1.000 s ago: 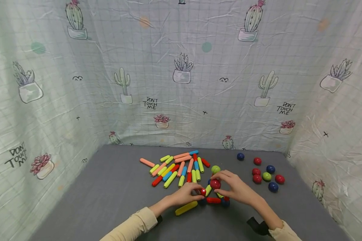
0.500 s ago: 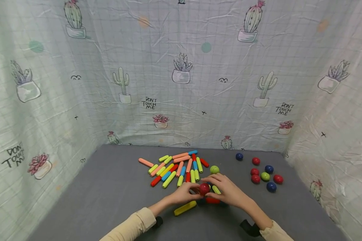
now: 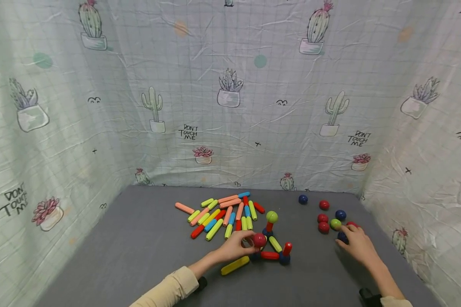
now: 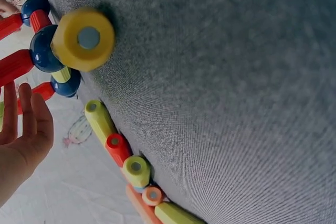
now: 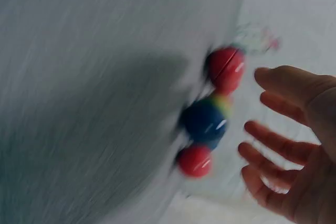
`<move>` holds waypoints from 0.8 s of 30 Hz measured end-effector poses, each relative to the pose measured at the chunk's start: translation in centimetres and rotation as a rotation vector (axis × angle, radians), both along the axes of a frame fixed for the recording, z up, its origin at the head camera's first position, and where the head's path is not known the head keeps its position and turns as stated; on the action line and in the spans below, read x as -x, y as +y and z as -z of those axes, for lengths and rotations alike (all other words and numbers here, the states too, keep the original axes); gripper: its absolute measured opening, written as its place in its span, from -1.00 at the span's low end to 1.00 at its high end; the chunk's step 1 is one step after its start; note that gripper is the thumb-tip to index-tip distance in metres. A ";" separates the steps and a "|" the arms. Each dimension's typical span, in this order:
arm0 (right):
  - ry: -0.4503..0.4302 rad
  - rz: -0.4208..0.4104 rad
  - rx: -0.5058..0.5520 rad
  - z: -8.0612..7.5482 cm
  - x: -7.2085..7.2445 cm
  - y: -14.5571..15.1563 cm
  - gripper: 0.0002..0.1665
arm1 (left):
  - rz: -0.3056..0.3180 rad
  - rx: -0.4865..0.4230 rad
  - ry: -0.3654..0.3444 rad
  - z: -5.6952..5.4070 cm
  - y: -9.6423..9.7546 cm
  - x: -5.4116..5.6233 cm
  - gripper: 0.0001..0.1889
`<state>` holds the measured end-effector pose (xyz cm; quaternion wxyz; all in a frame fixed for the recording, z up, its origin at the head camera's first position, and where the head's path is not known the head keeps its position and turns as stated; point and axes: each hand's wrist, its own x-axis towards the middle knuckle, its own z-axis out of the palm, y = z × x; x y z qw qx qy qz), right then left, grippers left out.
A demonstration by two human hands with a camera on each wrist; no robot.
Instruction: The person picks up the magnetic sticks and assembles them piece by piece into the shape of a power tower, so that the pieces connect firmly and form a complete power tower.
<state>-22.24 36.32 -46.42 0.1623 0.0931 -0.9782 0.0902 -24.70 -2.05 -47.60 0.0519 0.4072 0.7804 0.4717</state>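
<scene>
My left hand (image 3: 236, 247) holds a red ball (image 3: 259, 240) with thumb and fingers, atop an upright red rod (image 4: 16, 66) on a blue ball (image 4: 46, 49). This ball is one corner of a three-sided frame of blue balls, a lying red rod (image 3: 270, 255) and yellow-green rods (image 3: 275, 244). At the back corner, a red rod (image 3: 269, 227) carries a green ball (image 3: 272, 216); at the right corner, another red rod (image 3: 287, 249) stands bare-topped. Over at the right, my right hand (image 3: 358, 245) hovers with fingers spread above a dark blue ball (image 5: 205, 121), apart from it.
Several loose red, blue and green balls lie around the right hand, among them a green ball (image 3: 335, 224) and a red ball (image 3: 324, 227). A yellow rod (image 3: 235, 265) lies before the left hand. Behind is a spread of coloured rods (image 3: 214, 229). A patterned curtain (image 3: 230, 128) surrounds the table.
The right hand brought the red ball left to the left hand, let go and moved right to the loose balls. The left hand now holds that red ball.
</scene>
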 end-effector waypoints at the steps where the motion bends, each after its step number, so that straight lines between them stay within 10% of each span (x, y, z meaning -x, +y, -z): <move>1: -0.049 0.021 -0.009 0.2 0.0 0.7 -0.58 | 0.000 0.003 0.002 0.0 0.0 0.0 -0.76; 7: -0.193 0.052 -0.034 1.0 0.5 2.9 -0.56 | -0.004 0.009 -0.003 -0.3 0.0 -0.4 -0.79; 14: -0.095 0.024 -0.035 1.5 1.0 2.5 -0.67 | 0.005 0.016 -0.024 -0.9 0.0 -0.5 -0.80; 19: -0.018 -0.104 0.109 -0.1 0.5 -0.6 -0.65 | -0.012 0.030 -0.022 -0.2 0.2 -0.3 -0.79; 24: 0.094 -0.297 0.214 -3.4 -0.7 -5.5 -0.63 | -0.004 0.029 -0.012 -1.9 0.0 -1.2 -0.80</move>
